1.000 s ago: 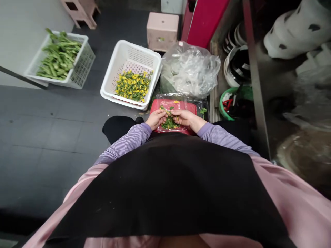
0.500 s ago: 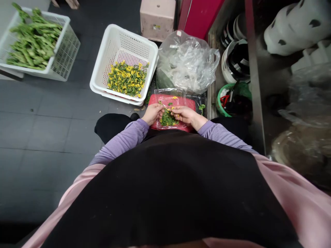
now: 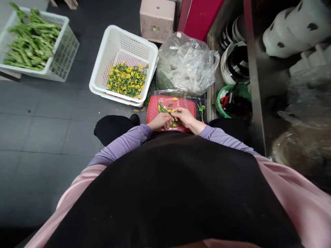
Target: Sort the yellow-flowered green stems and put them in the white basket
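Observation:
My left hand and my right hand meet with pinched fingers over a clear plastic box. Between the fingertips is a small green piece with a yellow flower, mostly covered by the fingers. Under my hands, thin green bits lie in the box, and a bunch of slim green pieces shows beyond my left fingers. The box rests on a red, textured surface. One loose yellow flower lies near its far side.
White stacked baskets hold many yellow-flowered green pieces. Another white basket carries thick green stalks. A clear plastic bag stands ahead, before a pink stool. At right are a green basket and a metal shelf edge.
My left hand has moved right and slightly nearer to me, and its fingers now meet my right hand's. More slim green pieces show at the box's left.

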Tool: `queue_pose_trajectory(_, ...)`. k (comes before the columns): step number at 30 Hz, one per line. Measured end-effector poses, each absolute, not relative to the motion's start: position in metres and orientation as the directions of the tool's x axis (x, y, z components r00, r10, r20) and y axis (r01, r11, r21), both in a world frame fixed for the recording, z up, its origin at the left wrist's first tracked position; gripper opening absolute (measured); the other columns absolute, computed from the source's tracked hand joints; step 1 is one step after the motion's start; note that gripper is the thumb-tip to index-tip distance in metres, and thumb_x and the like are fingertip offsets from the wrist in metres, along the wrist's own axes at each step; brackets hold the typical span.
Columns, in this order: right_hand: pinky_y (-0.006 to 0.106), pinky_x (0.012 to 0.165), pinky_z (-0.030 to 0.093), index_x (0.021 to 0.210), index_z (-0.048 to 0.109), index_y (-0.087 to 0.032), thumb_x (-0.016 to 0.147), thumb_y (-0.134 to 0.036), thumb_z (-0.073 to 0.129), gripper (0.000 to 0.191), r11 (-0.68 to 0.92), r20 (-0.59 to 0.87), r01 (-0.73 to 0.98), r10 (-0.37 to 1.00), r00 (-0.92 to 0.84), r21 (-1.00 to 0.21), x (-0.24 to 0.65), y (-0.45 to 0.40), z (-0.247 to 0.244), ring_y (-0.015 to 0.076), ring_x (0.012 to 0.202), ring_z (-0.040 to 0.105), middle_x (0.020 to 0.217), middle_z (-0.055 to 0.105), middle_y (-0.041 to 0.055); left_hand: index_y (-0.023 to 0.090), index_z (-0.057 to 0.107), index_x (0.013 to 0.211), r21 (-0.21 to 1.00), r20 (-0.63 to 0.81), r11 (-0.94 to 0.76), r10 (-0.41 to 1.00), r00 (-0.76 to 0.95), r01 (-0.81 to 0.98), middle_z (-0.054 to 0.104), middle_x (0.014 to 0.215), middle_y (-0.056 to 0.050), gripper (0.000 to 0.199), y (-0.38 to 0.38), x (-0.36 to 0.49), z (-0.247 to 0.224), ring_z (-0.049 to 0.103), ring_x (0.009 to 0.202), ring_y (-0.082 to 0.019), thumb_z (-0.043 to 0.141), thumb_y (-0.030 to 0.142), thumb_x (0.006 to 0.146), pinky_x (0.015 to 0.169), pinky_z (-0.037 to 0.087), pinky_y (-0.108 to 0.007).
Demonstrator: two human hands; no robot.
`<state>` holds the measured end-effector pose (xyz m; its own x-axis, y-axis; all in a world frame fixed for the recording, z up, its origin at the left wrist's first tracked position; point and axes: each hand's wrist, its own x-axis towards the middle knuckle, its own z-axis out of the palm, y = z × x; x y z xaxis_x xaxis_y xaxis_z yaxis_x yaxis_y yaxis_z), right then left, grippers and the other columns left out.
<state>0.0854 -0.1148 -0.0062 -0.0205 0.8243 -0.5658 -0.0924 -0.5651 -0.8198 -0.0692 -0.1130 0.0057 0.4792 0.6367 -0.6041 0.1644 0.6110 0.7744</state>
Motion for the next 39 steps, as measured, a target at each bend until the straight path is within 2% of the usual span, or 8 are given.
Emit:
queue_pose_trajectory(10,0.021,0.059,0.046,0.072,0.061,-0.015,0.084,0.003,0.045,0.027,-0.635,-0.634,-0.021,0.770,0.064,-0.773,0.089,-0.091,-0.021,0.0081,0.054,0.055,0.067,0.065,0.0005,0.014,0.057,0.070,0.765,-0.641,0.593,0.666,0.381,0.250,0.054,0.048,0.005,0.031,-0.111,-0.068,0.003,0.049,0.035,-0.006,0.043,0.004,0.095,0.042,0.040,-0.017)
queue_pose_trajectory(13,0.023,0.061,0.044,0.070,0.059,-0.016,0.084,-0.005,0.054,0.019,-0.506,-0.518,0.322,0.854,0.055,-0.800,0.087,-0.068,-0.031,0.0096,0.055,0.050,0.069,0.064,0.0003,0.015,0.056,0.077,0.758,-0.651,0.637,0.727,0.220,0.138,0.054,0.052,0.008,0.019,-0.108,-0.068,0.001,0.046,0.035,-0.004,0.052,0.001,0.090,0.042,0.040,-0.016)
queue_pose_trajectory(16,0.025,0.073,0.046,0.074,0.064,-0.015,0.077,-0.006,0.066,0.010,-0.211,-0.414,0.719,0.903,-0.116,-0.662,0.082,-0.055,-0.046,0.0135,0.068,0.056,0.076,0.068,0.0018,0.015,0.055,0.083,0.760,-0.648,0.648,0.748,0.141,0.058,0.055,0.056,0.008,0.018,-0.105,-0.068,0.000,0.045,0.037,-0.004,0.054,-0.002,0.086,0.042,0.040,-0.015)
queue_pose_trajectory(20,0.027,0.078,0.046,0.076,0.066,-0.015,0.078,-0.006,0.066,0.009,-0.039,-0.394,0.853,0.898,-0.199,-0.520,0.077,-0.051,-0.058,0.0162,0.074,0.059,0.080,0.070,0.0041,0.016,0.055,0.090,0.738,-0.671,0.674,0.729,0.132,0.028,0.056,0.056,0.008,0.017,-0.104,-0.070,-0.001,0.046,0.036,-0.004,0.049,0.000,0.090,0.042,0.039,-0.015)
queue_pose_trajectory(23,0.023,0.063,0.042,0.063,0.057,-0.017,0.079,-0.003,0.064,0.022,-0.200,-0.393,0.736,0.914,-0.097,-0.647,0.082,-0.055,-0.049,0.0109,0.059,0.048,0.062,0.058,-0.0013,0.015,0.055,0.093,0.717,-0.692,0.693,0.697,0.189,0.070,0.058,0.057,0.007,0.015,-0.106,-0.071,-0.001,0.048,0.036,-0.005,0.047,0.002,0.094,0.042,0.040,-0.016)
queue_pose_trajectory(26,0.018,0.046,0.032,0.061,0.052,-0.018,0.085,-0.004,0.062,0.030,-0.520,-0.567,0.326,0.822,-0.061,-0.790,0.091,-0.063,-0.024,0.0066,0.046,0.036,0.052,0.048,-0.0045,0.014,0.056,0.090,0.716,-0.693,0.688,0.681,0.237,0.119,0.059,0.058,0.006,0.012,-0.108,-0.069,0.000,0.050,0.037,-0.005,0.050,0.008,0.098,0.043,0.043,-0.017)
queue_pose_trajectory(30,0.014,0.042,0.037,0.072,0.060,-0.015,0.089,0.000,0.061,0.022,-0.759,-0.746,-0.058,0.649,-0.147,-0.649,0.096,-0.082,0.004,0.0050,0.043,0.044,0.056,0.058,-0.0018,0.014,0.057,0.083,0.746,-0.658,0.652,0.693,0.294,0.135,0.059,0.060,0.006,0.016,-0.110,-0.065,0.004,0.051,0.038,-0.004,0.054,0.012,0.099,0.043,0.043,-0.017)
queue_pose_trajectory(39,0.013,0.042,0.039,0.074,0.058,-0.014,0.095,-0.002,0.049,0.026,-0.817,-0.806,-0.236,0.567,-0.170,-0.526,0.089,-0.106,0.000,0.0065,0.044,0.048,0.051,0.055,-0.0007,0.014,0.055,0.067,0.826,-0.562,0.527,0.740,0.370,0.199,0.051,0.046,0.007,0.030,-0.116,-0.066,0.000,0.044,0.033,-0.004,0.054,0.008,0.096,0.040,0.039,-0.017)
